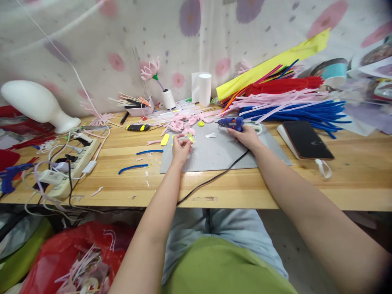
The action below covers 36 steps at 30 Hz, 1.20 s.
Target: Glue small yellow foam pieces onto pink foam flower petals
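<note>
Head view: your right hand (pixel 246 138) grips the glue gun (pixel 230 123) over the mat (pixel 223 157); what your left hand (pixel 181 150) pinches, I can't tell. Drips could stick the petals (pixel 180 121) by the nozzle; a snagged cord (pixel 213 178) could jerk the gun.

the table (pixel 361 175) is seen from above by one head-worn camera, pointed forward and down, with the lap (pixel 248 234) close and the flowery cloth (pixel 171 45) farther off.
</note>
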Available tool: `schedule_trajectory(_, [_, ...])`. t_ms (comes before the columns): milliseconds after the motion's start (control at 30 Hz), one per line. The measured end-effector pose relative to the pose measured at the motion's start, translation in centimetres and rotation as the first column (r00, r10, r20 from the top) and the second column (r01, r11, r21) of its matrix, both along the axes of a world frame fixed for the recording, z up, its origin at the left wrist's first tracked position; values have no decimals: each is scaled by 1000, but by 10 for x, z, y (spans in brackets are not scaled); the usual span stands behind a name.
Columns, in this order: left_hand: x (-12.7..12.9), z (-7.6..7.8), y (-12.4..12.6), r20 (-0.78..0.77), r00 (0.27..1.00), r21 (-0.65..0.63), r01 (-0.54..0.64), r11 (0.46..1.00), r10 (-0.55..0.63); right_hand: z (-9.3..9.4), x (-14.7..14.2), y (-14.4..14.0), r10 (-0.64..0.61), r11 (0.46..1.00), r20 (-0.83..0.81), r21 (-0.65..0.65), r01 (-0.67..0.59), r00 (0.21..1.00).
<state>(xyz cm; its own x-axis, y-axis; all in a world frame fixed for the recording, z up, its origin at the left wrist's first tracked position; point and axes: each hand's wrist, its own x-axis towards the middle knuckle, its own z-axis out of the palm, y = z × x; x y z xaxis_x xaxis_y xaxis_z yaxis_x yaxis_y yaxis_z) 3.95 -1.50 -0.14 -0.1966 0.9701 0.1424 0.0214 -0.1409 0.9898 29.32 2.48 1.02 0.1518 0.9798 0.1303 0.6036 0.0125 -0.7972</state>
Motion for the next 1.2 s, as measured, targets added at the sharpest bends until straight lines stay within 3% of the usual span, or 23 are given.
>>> schedule_trajectory(200, [1,1,-1,-8,1000,-7,8,1000,-8,-6,-1,10,-51,998,322,49,37,945])
schedule_trajectory(333, [1,1,-2,-22,999,5,25,1000,-25,13,6,-4,-44,989,424,145,-20,904])
schedule_trajectory(367, [1,1,-2,-29,999,4,27,1000,-27,20,9,-8,-26,992,449,119,-30,893])
schedule_trajectory(433, [2,0,-1,-46,998,8,37,999,-37,36,9,-17,104,995,465,-56,-88,879])
schedule_trajectory(500, [2,0,-1,-66,996,25,65,998,-63,45,-1,-25,287,951,385,-226,-212,877])
schedule_trajectory(600, [3,-1,-2,-84,990,48,121,991,-117,41,-36,-30,426,880,37,-250,-405,904])
schedule_trajectory(700, [3,-2,-3,-83,985,53,156,986,-152,25,-76,-30,366,819,-443,-265,-509,819])
schedule_trajectory(767, [2,-2,-3,-86,983,49,166,985,-161,17,-94,-28,294,817,-604,-243,-523,740])
schedule_trajectory(867, [2,-4,-2,-96,982,44,166,985,-161,14,-105,-27,275,834,-665,-195,-517,694])
schedule_trajectory(1200, [3,-5,-2,-123,980,24,164,986,-159,12,-109,-28,287,877,-587,-157,-454,757])
